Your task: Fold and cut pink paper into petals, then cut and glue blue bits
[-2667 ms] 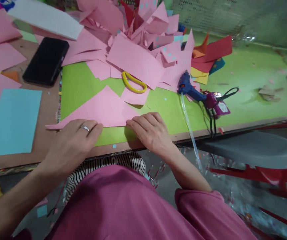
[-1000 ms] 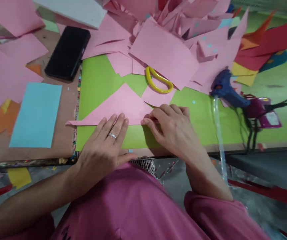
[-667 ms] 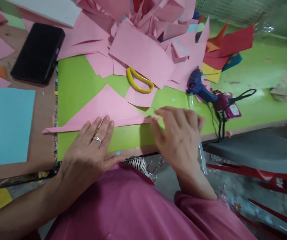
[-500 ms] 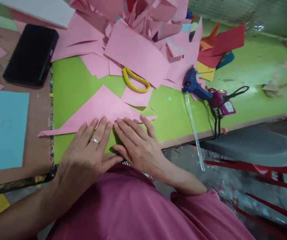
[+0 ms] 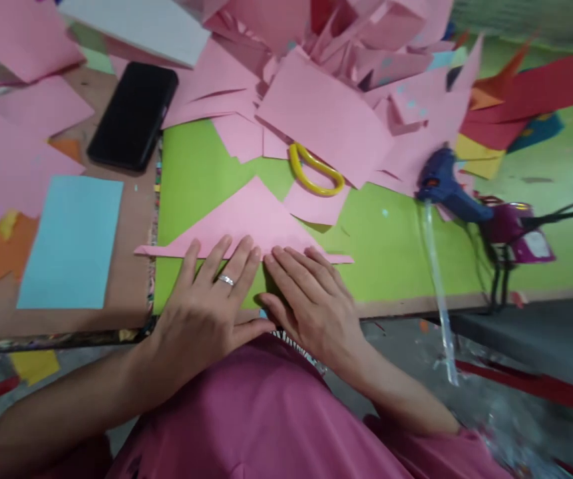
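Observation:
A folded pink paper [image 5: 253, 216] lies on the green table surface, peaked at the top with a narrow folded strip along its lower edge. My left hand [image 5: 211, 286], with a ring on one finger, rests flat with its fingertips on that strip. Beside it my right hand [image 5: 313, 299] presses its outstretched fingers on the strip's right half. Parts of the strip are hidden under the fingers. Just beyond the paper lie yellow-handled scissors [image 5: 316, 174], their blades covered by a pink sheet [image 5: 321, 116].
A blue glue gun [image 5: 450, 189] with a clear glue stick [image 5: 440, 293] lies to the right, near a purple packet [image 5: 520, 233]. On the left are a black phone [image 5: 134, 116] and a light blue paper [image 5: 74, 243]. Pink papers [image 5: 366, 40] pile up at the back.
The view has shifted left, so everything sits farther right. The fingers stay flat on the folded strip, which now looks straighter. Both hands remain close together.

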A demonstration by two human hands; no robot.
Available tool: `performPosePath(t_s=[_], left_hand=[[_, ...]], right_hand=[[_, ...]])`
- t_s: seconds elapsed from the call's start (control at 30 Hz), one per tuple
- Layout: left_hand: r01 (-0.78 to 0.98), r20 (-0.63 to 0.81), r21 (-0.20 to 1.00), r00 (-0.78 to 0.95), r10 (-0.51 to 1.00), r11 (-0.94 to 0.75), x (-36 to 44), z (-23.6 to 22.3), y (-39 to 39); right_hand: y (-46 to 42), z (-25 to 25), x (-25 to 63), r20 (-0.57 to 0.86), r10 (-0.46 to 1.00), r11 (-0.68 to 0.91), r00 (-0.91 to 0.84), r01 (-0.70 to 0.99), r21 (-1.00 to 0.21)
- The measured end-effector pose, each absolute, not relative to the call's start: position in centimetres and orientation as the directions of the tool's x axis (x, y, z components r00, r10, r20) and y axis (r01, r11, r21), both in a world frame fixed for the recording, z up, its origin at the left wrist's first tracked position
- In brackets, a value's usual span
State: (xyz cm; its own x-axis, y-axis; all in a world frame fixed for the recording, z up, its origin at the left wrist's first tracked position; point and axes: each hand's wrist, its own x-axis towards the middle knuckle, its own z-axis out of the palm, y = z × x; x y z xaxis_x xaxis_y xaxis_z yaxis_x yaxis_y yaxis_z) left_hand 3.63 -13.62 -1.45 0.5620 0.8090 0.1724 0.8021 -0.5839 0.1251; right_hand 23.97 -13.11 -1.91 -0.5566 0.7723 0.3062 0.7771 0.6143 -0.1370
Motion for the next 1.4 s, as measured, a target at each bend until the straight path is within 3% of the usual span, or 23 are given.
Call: performPosePath(t_s=[0.13, 0.3, 0.4, 0.5, 0.53, 0.67, 0.97, 1.23, 1.3, 1.4], left_hand=[[0.817, 0.108, 0.123, 0.553, 0.826, -0.564, 2.5, -1.0, -13.3], [0.809, 0.133, 0.106, 0.565, 0.814, -0.579, -1.2, -1.2, -13.4], [0.873, 0.123, 0.058, 0.475, 0.872, -0.484, -3.2, -0.9, -14.2], [0.963, 0.149, 0.009, 0.267, 0.952, -0.271, -2.7, -0.6, -15.2], [0.962, 0.191, 0.014, 0.266, 0.945, -0.273, -1.8, -0.6, -15.4], [0.814, 0.283, 0.077, 0.536, 0.796, -0.576, 2.6, -1.4, -15.2], [0.776, 0.357, 0.049, 0.574, 0.737, -0.628, 3.3, -2.1, -14.4], [0.762, 0.348, 0.094, 0.578, 0.738, -0.641, 3.1, -2.9, -14.5], [0.765, 0.349, 0.103, 0.570, 0.744, -0.635, 3.2, -3.1, -14.5], [0.774, 0.341, 0.106, 0.562, 0.754, -0.625, 3.5, -3.1, -14.5]], right_hand=[[-12.8, -1.8, 24.0, 0.299, 0.766, 0.628, -0.569, 0.763, -0.153], [-13.0, -1.5, 23.8, 0.302, 0.772, 0.614, -0.559, 0.779, -0.129], [-13.1, -1.5, 23.8, 0.314, 0.775, 0.604, -0.549, 0.789, -0.114], [-13.1, -1.5, 23.8, 0.332, 0.780, 0.589, -0.531, 0.802, -0.103], [-13.0, -1.5, 23.8, 0.341, 0.777, 0.590, -0.530, 0.801, -0.100], [-12.8, -1.5, 23.8, 0.358, 0.770, 0.597, -0.528, 0.794, -0.114], [-14.1, -1.7, 27.4, 0.328, 0.850, 0.491, -0.412, 0.845, -0.211], [-15.2, -1.6, 30.2, 0.406, 0.906, 0.206, -0.117, 0.962, -0.182], [-15.0, -1.4, 28.8, 0.431, 0.887, 0.254, -0.165, 0.954, -0.157], [-14.4, -1.4, 25.4, 0.367, 0.820, 0.515, -0.440, 0.846, -0.136]])
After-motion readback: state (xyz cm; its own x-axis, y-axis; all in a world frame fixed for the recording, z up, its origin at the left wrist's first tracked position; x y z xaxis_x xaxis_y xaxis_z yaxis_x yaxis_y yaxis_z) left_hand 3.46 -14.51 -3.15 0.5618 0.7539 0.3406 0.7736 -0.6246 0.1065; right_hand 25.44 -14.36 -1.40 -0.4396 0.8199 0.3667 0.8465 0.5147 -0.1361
